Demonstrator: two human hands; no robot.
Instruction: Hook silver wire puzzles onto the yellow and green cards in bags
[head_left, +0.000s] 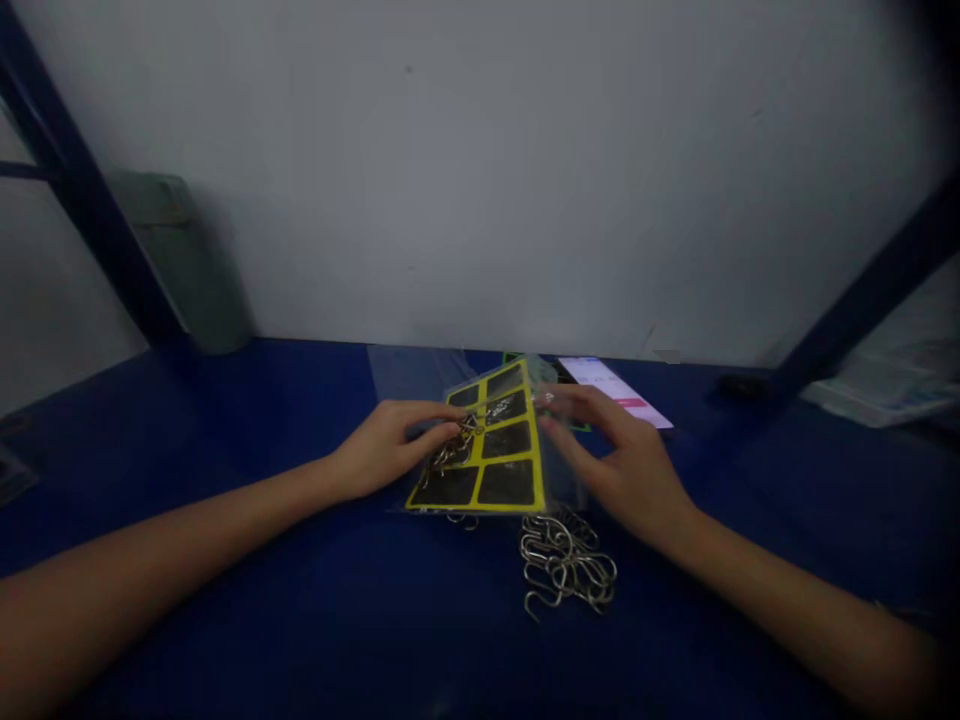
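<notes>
A clear plastic bag (pixel 559 470) with a yellow and black card (pixel 495 450) inside lies on the blue table (pixel 300 600). My left hand (pixel 390 445) rests at the bag's left side, its fingers pinched on small metal hooks (pixel 454 450) at the bag. My right hand (pixel 622 455) is at the bag's right edge, fingers curled on the plastic. A pile of loose metal hooks (pixel 566 565) lies just in front of the bag, near my right wrist.
A phone (pixel 615 390) with a lit screen lies behind the bag. A flat clear bag (pixel 409 370) lies at the back. A grey-green box (pixel 180 260) stands at the back left by a dark blue frame post (pixel 82 190). Another post (pixel 862 300) slants at the right.
</notes>
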